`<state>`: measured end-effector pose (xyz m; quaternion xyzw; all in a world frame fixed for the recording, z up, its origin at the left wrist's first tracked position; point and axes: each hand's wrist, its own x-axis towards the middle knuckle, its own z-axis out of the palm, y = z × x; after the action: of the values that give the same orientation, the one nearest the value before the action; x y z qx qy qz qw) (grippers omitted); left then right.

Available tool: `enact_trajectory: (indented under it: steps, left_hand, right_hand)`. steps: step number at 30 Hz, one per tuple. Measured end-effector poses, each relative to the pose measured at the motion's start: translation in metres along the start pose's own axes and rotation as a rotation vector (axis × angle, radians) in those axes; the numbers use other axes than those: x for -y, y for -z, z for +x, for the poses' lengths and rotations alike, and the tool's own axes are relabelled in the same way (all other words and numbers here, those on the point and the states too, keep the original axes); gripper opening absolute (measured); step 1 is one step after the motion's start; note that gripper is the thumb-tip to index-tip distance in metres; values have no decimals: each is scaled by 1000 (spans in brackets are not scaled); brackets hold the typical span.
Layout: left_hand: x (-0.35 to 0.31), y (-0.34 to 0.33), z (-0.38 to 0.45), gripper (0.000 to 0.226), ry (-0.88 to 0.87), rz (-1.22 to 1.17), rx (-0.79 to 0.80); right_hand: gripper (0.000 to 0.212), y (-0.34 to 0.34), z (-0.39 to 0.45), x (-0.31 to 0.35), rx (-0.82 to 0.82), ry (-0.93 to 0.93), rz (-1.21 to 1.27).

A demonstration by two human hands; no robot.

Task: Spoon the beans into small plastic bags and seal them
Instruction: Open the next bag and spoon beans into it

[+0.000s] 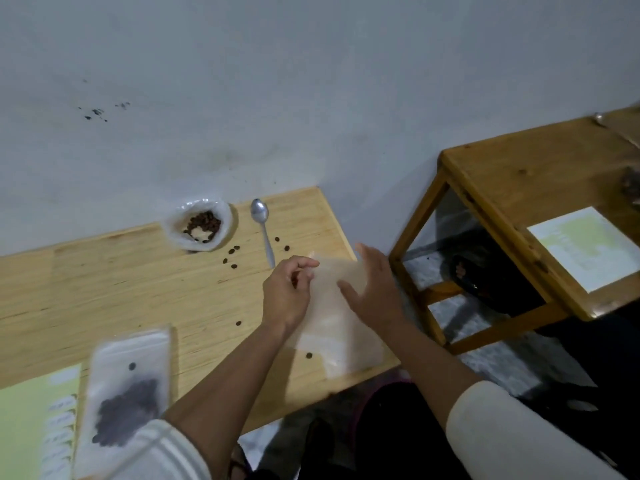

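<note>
- Beans, small dark brown ones (202, 224), lay mostly in a crumpled open white plastic bag (221, 216) at the far edge of the pale wooden desk (121, 289); a few loose beans (232, 251) were scattered just beside it.
- A metal spoon (262, 223) rested bowl-up near that bag, untouched.
- A clear empty small plastic bag (332, 317) lay flat near the desk's right edge, one bean (309, 355) showing at its near end.
- Left hand (285, 292) pinched the empty bag's left edge near the mouth, fingers curled.
- Right hand (372, 289) lay flat and spread on the bag's right side, gripping nothing.
- A filled clear bag of beans (128, 393) lay at the desk's near left; whether it was sealed could not be told.
- Handling judgement: the film was likely light, limp and slippery; hold it at the mouth edges, both sides, so it stays open for the spoon.
- Beans would probably roll freely, so spoon level.
</note>
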<state>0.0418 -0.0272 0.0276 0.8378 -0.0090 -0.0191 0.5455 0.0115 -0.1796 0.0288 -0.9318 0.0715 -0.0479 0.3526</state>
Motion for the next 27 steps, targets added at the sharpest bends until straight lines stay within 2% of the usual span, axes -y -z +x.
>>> enact_trajectory:
  steps: [2, 4, 6, 8, 10, 14, 16, 21, 24, 27]
  left_hand:
    - [-12, 17, 7, 18, -45, -39, -43]
    - [-22, 32, 15, 20, -58, -92, -88]
    - [-31, 50, 20, 17, -71, -105, -190]
    - [-37, 68, 22, 12, -91, -88, -323]
    - [-41, 86, 20, 13, -68, -105, -386]
    - [-43, 115, 11, 25, 2, -223, -302]
    - [-39, 130, 9, 27, 2, -230, -310]
    - [-22, 173, 13, 22, 26, -323, -317]
    - [-16, 196, 17, 18, 64, -420, -317]
    - [-15, 209, 19, 23, 86, -447, -306]
  right_hand:
    - [56, 11, 20, 22, 27, 42, 10]
    - [33, 19, 33, 45, -2, 75, 81]
    - [12, 21, 40, 71, -19, 85, 205]
    - [5, 17, 45, 96, 14, 49, 320]
    - [5, 9, 48, 120, 43, 34, 443]
    - [9, -9, 44, 165, 200, 24, 762]
    - [17, -22, 43, 180, 256, 27, 823]
    - [13, -51, 43, 216, 247, 61, 813]
    - [14, -65, 42, 232, 229, 116, 731]
    - [12, -75, 38, 245, 162, 142, 635]
